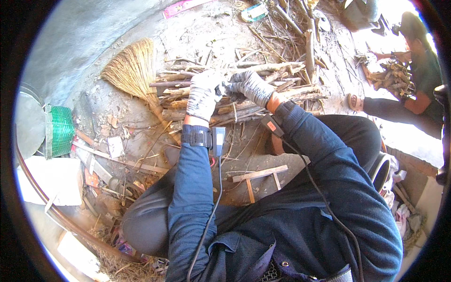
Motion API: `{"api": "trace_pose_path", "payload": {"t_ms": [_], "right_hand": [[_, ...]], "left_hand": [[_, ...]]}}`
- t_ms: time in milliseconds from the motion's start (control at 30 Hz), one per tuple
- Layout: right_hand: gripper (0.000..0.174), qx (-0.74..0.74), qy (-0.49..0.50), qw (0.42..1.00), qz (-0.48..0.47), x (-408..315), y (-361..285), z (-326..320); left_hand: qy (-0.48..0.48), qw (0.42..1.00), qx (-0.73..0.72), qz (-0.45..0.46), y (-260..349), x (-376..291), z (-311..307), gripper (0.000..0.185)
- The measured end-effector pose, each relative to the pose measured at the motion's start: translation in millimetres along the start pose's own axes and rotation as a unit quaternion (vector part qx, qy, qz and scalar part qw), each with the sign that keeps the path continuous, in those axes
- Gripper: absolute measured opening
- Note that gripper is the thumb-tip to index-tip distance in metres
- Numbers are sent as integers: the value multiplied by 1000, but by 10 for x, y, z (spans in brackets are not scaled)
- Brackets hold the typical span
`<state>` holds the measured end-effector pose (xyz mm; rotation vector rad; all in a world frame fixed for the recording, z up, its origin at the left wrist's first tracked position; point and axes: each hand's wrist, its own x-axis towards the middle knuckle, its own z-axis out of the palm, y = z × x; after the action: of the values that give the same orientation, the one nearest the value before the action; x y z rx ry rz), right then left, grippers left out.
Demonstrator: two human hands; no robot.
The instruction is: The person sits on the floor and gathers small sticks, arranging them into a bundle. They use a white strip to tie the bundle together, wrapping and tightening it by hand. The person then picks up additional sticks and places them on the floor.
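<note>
Over a bundle of cut firewood sticks [246, 112], my left hand [204, 93] and my right hand [250, 86] meet with their fingers bent inward. Each wears a white-and-grey knitted work glove with dark fingertips. Whether anything thin is pinched between them is hidden by the gloves. The sticks lie roughly side by side on the ground, running left to right. A thin pale strip [235, 112] crosses the near side of the bundle, just below my right hand.
A straw broom [132, 68] lies left of the bundle. Loose branches [289, 31] are strewn beyond it. On the right, a co-worker [422, 70] holds a bunch of short sticks [394, 79]. Nearer are a small wooden frame [260, 174], a green woven basket [60, 130] and a white block [53, 181].
</note>
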<state>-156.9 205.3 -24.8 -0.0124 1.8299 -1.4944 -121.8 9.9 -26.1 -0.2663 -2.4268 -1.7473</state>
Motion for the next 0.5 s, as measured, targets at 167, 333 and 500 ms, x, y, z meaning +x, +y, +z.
{"api": "trace_pose_path", "payload": {"t_ms": [167,333,500], "right_hand": [[13,25,38,998,-43,92,68,-108],[8,-36,37,997,-58,191,24,-155],[16,-86,45,995,4,275,-15,-135]], "left_hand": [[47,921,-255,-290,120,-241,-163,17],[85,854,-373,-352,184,-446,-84,20],[72,842,-378,-378,179,-665,18,15]]}}
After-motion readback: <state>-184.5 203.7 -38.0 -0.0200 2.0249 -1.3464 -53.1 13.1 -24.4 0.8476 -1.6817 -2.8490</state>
